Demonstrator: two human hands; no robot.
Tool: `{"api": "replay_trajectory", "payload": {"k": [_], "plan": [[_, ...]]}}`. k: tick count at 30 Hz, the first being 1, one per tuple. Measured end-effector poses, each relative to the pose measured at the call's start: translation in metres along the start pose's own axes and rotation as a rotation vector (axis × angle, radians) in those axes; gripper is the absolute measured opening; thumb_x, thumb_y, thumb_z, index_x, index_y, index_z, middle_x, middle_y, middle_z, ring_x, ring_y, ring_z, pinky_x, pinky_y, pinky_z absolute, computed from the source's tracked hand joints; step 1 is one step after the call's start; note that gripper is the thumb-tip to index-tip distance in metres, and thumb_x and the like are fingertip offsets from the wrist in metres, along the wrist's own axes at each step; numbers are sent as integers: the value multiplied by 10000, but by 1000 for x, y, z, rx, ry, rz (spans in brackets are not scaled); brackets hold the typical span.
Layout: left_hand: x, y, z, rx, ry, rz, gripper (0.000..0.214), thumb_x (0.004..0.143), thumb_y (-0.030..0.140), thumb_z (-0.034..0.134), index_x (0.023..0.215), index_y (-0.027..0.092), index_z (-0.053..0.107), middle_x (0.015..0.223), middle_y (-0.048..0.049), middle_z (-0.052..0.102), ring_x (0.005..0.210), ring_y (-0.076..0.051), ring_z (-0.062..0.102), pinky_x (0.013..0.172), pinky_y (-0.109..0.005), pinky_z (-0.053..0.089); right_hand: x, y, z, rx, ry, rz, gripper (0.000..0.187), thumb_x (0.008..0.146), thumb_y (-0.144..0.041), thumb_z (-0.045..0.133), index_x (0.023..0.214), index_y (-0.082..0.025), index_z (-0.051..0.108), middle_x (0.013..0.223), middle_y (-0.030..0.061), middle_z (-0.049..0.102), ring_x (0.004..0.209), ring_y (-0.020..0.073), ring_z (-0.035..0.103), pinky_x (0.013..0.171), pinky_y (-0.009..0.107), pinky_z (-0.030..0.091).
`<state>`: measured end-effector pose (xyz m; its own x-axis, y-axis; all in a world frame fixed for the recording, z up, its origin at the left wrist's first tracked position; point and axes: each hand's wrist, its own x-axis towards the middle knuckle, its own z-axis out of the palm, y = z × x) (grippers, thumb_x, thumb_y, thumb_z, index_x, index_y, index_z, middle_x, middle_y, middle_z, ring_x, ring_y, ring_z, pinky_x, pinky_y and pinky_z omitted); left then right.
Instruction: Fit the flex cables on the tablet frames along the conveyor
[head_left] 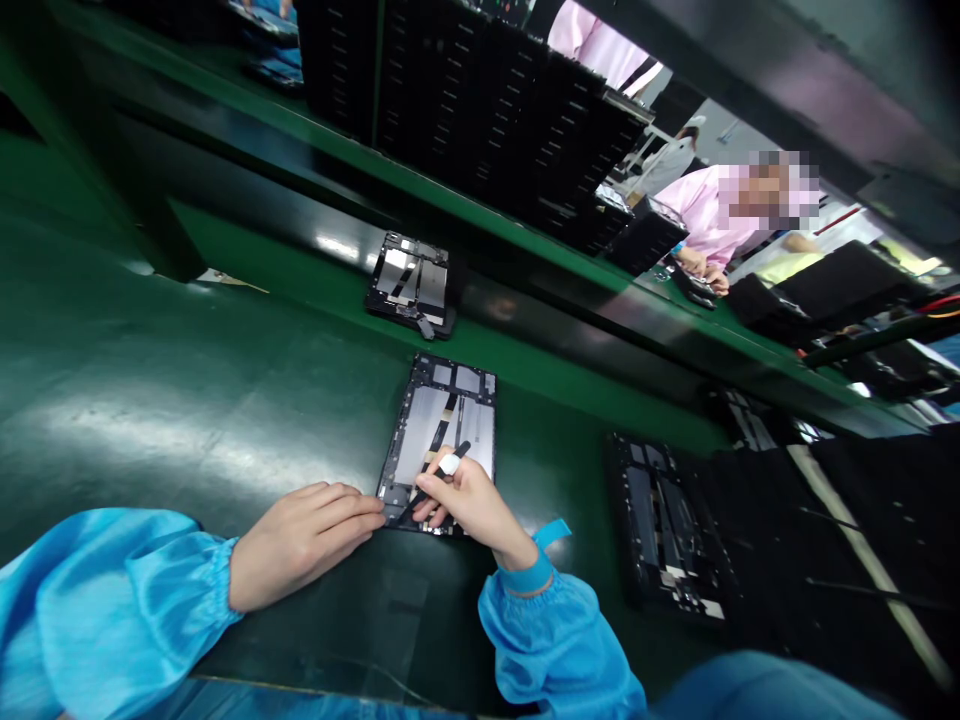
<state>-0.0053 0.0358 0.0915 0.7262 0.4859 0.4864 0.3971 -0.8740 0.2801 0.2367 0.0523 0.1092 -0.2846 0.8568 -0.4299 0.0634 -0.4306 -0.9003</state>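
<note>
An opened tablet [401,455] lies on the green bench in front of me, its silver-grey battery area and black ribbon cable [439,437] exposed. My left hand [304,540] rests flat beside it, fingers stretched out, the fingertips touching its near left corner. In a pen-like grip, my right hand [472,500] is closed on a slim black tool [463,449] over the tablet's lower part. Its lower end points down toward the near edge; the exact kind of tool cannot be made out. Something white [449,464] shows at the index finger. A blue wrist strap [529,575] circles my right wrist.
Another opened tablet [411,280] lies farther back by a shelf rail. At the right, an opened tablet [660,520] sits beside black trays [832,560]. Stacked black trays [480,110] fill the shelf above. A person in pink [712,215] works across it. A green post [112,170] rises at left.
</note>
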Motion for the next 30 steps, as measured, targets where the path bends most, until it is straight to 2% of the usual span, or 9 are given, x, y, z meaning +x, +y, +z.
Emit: {"api": "replay_trajectory", "payload": {"k": [4,11,15,18,22,26,30], "plan": [[-1,-1,4,-6,47,11,222,1078,189,443,1181,168,639,1094,-48,737,919,-177,650,792,-316,507,0,-2,1,-3,10,18,537,661,-633,804,797,-210,503,518,-48,640,554,201,753,405,177,530],[-3,-2,3,31,29,26,244,1074,176,431,1202,165,640,1125,-54,731,946,-188,636,822,-320,486,-1,-3,0,-11,21,31,530,663,-631,799,797,-215,499,518,-47,648,549,193,750,401,170,526],[-8,-1,1,158,-64,91,400,1015,56,390,1328,200,593,1225,-81,696,1015,-227,622,839,-361,469,-1,-2,1,-5,18,22,500,686,-606,790,811,-216,503,526,-49,652,555,189,750,406,169,530],[-11,1,2,236,-125,109,444,979,36,407,1364,187,570,1263,-97,674,1026,-254,605,828,-384,449,-2,-2,2,-11,22,4,463,708,-577,781,810,-217,509,534,-50,649,549,184,744,407,172,529],[-9,0,4,228,-80,120,428,989,46,363,1323,176,597,1201,-96,683,988,-257,590,808,-381,420,-10,2,-4,-27,137,-78,379,770,-513,758,812,-213,529,599,-36,663,593,188,752,436,185,537],[-5,-2,5,204,-97,102,425,990,42,363,1301,187,614,1188,-86,680,987,-244,578,841,-365,417,-29,11,-12,-87,290,-182,262,851,-424,706,818,-206,564,670,-13,676,649,193,754,481,205,542],[-4,-2,4,179,-86,84,413,986,61,394,1295,210,624,1180,-83,674,978,-237,571,837,-347,429,-43,16,-12,-191,336,-234,184,895,-354,669,820,-206,590,672,-14,660,660,193,740,558,239,546]]}}
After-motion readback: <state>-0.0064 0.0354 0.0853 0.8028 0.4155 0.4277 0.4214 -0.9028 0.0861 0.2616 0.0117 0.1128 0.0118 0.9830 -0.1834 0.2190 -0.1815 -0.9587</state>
